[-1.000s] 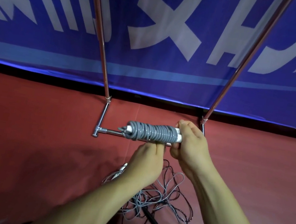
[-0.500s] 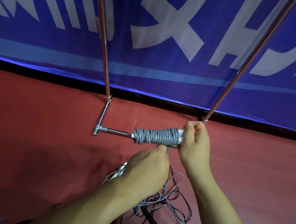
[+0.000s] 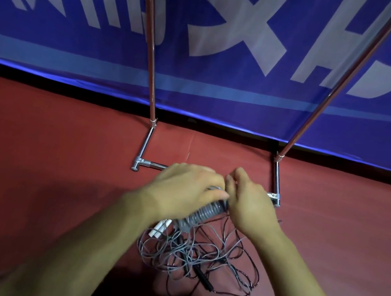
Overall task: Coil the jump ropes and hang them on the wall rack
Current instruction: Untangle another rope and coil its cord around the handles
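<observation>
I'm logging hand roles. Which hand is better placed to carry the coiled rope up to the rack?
Left, probably: the left hand grips the coiled jump rope around its middle, while the right hand only pinches its far end.

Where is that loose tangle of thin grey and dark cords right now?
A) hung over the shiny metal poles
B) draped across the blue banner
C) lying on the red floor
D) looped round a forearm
C: the loose tangle of thin grey and dark cords lies spread on the red floor, below the left hand and right hand, which both grip a tightly wound grey cord bundle.
</observation>
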Demonstrator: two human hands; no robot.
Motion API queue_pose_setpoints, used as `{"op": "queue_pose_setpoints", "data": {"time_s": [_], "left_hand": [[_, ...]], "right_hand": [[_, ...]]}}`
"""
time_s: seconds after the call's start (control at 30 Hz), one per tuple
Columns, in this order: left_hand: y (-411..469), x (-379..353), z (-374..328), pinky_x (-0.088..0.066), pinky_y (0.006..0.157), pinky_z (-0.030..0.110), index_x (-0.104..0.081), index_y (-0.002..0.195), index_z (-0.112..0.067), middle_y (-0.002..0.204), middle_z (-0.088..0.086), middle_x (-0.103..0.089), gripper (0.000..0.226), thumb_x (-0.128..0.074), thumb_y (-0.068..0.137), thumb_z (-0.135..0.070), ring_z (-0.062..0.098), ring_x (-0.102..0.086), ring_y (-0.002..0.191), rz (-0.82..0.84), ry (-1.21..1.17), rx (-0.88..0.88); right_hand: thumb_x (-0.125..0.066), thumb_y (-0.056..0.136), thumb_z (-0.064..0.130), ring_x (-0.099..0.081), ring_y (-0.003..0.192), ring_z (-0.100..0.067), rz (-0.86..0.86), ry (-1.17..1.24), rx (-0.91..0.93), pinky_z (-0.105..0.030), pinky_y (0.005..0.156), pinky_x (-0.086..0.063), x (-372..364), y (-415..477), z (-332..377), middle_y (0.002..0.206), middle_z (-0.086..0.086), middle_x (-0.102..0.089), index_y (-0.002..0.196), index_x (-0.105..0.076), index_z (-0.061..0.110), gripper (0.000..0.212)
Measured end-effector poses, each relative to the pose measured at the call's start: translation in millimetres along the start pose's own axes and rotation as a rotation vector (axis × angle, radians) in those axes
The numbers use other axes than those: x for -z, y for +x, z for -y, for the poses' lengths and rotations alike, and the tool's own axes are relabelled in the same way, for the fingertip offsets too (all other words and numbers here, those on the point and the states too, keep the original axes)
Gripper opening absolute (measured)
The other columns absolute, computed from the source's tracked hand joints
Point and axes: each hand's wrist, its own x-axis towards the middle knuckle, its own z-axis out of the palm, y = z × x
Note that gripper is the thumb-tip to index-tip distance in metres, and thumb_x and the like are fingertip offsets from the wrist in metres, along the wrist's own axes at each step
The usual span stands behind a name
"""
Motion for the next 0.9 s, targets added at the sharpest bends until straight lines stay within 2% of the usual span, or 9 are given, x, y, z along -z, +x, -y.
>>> {"op": "queue_pose_setpoints", "data": {"time_s": [0.1,0.2,0.27,0.37,0.43,0.53,0.67,0.83,0.9], "left_hand": [[-3,0,30,-0.047,0.069,0.031,-0.069,0.080,-0.030,0.072,-0.015,-0.061,0.021,-0.068,0.089,-0.049,0.004,-0.057,0.069,-0.069,-0.470,0.031],[-3,-1,33,-0.035,0.049,0.025,-0.066,0.070,-0.022,0.051,-0.007,-0.050,0.024,-0.074,0.084,-0.038,0.009,-0.041,0.047,-0.061,-0.847,0.105],[0,2,30,-0.033,0.045,0.022,-0.063,0.069,-0.014,0.051,-0.002,-0.050,0.034,-0.076,0.083,-0.043,0.008,-0.040,0.044,-0.052,-1.031,0.127],[10,-4,28,-0.047,0.046,0.019,-0.069,0.074,-0.013,0.064,0.005,-0.061,0.046,-0.073,0.076,-0.059,0.010,-0.054,0.047,0.030,-1.254,0.214],[15,-15,24,-0.042,0.039,0.018,-0.060,0.087,0.001,0.064,0.008,-0.051,0.057,-0.070,0.085,-0.055,0.008,-0.045,0.039,0.096,-1.461,0.229],[19,-30,11,-0.027,0.043,0.014,-0.046,0.103,-0.008,0.054,-0.009,-0.036,0.022,-0.035,0.107,-0.026,0.001,-0.026,0.041,0.106,-1.375,0.280],[20,-35,-14,-0.016,0.044,0.016,-0.037,0.081,-0.017,0.051,-0.012,-0.030,0.038,-0.020,0.104,0.007,0.001,-0.021,0.041,0.037,-1.421,0.434],[25,-33,-22,-0.020,0.042,0.017,-0.044,0.077,-0.020,0.060,-0.004,-0.031,0.034,-0.040,0.107,-0.037,0.004,-0.023,0.044,-0.253,-1.521,0.463],[26,-33,-24,-0.018,0.042,0.018,-0.046,0.078,-0.018,0.056,-0.006,-0.034,0.033,-0.038,0.109,-0.023,0.005,-0.024,0.043,-0.279,-1.537,0.527]], "right_hand": [[-0.041,0.106,0.032,-0.051,0.067,-0.025,0.149,0.215,0.128,-0.042,0.066,-0.043,9,-3,11,0.070,-0.005,-0.057,0.090,-0.046,0.008,0.029],[-0.041,0.108,0.023,-0.037,0.060,-0.006,0.145,0.598,0.160,-0.024,0.059,-0.036,15,-7,25,0.066,0.008,-0.040,0.080,-0.042,0.006,0.033],[-0.041,0.108,0.024,-0.035,0.054,-0.005,0.122,0.802,0.129,-0.018,0.051,-0.033,17,-8,34,0.062,0.011,-0.038,0.078,-0.043,0.014,0.032],[-0.044,0.106,0.025,-0.030,0.047,-0.012,0.096,1.115,0.003,-0.021,0.044,-0.022,21,-5,44,0.058,0.003,-0.036,0.089,-0.050,0.015,0.021],[-0.045,0.105,0.025,-0.028,0.044,-0.011,0.039,1.250,-0.056,-0.019,0.044,-0.021,23,0,44,0.055,0.004,-0.036,0.102,-0.056,0.014,0.016],[-0.049,0.103,0.026,-0.029,0.041,-0.009,-0.089,1.305,-0.093,-0.017,0.042,-0.024,21,7,37,0.057,-0.005,-0.043,0.096,-0.068,0.016,0.023],[-0.051,0.103,0.030,-0.038,0.044,-0.010,-0.161,1.290,-0.176,-0.017,0.040,-0.029,19,8,29,0.078,-0.020,-0.065,0.082,-0.068,0.014,0.031],[-0.053,0.102,0.027,-0.031,0.041,-0.012,-0.185,1.296,-0.176,-0.020,0.041,-0.024,18,8,27,0.052,-0.003,-0.039,0.080,-0.063,0.011,0.029],[-0.055,0.101,0.025,-0.029,0.039,-0.011,-0.216,1.328,-0.209,-0.019,0.040,-0.023,16,8,29,0.049,-0.001,-0.036,0.075,-0.056,0.012,0.029]]}}
